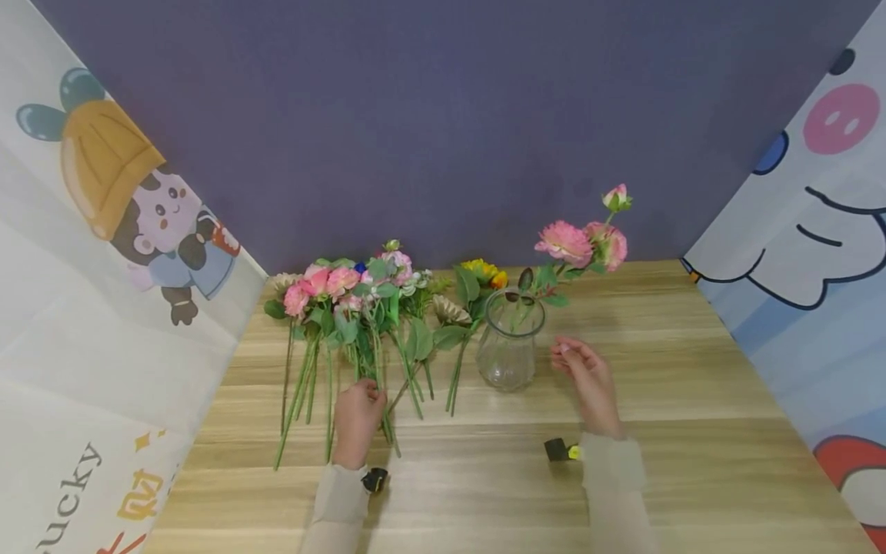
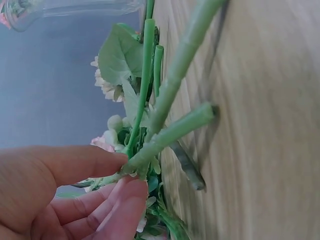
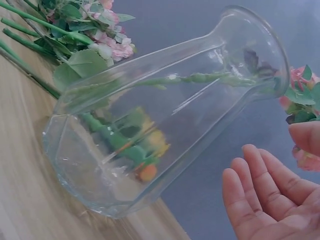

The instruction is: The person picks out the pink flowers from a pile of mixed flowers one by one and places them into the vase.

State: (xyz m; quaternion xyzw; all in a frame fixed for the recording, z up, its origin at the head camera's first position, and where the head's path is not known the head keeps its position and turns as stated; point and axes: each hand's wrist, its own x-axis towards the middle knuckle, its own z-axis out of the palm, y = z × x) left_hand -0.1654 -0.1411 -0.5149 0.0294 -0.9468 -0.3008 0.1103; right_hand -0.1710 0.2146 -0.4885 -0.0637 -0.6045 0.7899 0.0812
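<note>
On the table's left half lies a row of artificial flowers with long green stems, among them pink blossoms [image 1: 341,282]. My left hand [image 1: 356,422] is at the stems' lower ends, where thumb and fingers pinch a green flower stem [image 2: 172,137] in the left wrist view. Which blossom belongs to it I cannot tell. A clear glass vase [image 1: 507,362] stands upright right of the row, holding a spray of pink flowers [image 1: 566,243] that leans right over the rim. Beside the vase, not touching it, my right hand [image 1: 588,385] has its fingers loosely extended and holds nothing.
A yellow flower [image 1: 481,269] and a beige flower [image 1: 451,311] lie just left of the vase. A dark wall [image 1: 429,138] rises behind the wooden table [image 1: 471,492]. Printed white sheets [image 1: 41,323] hang at both sides. Small black devices [image 1: 556,449] sit by the wrists.
</note>
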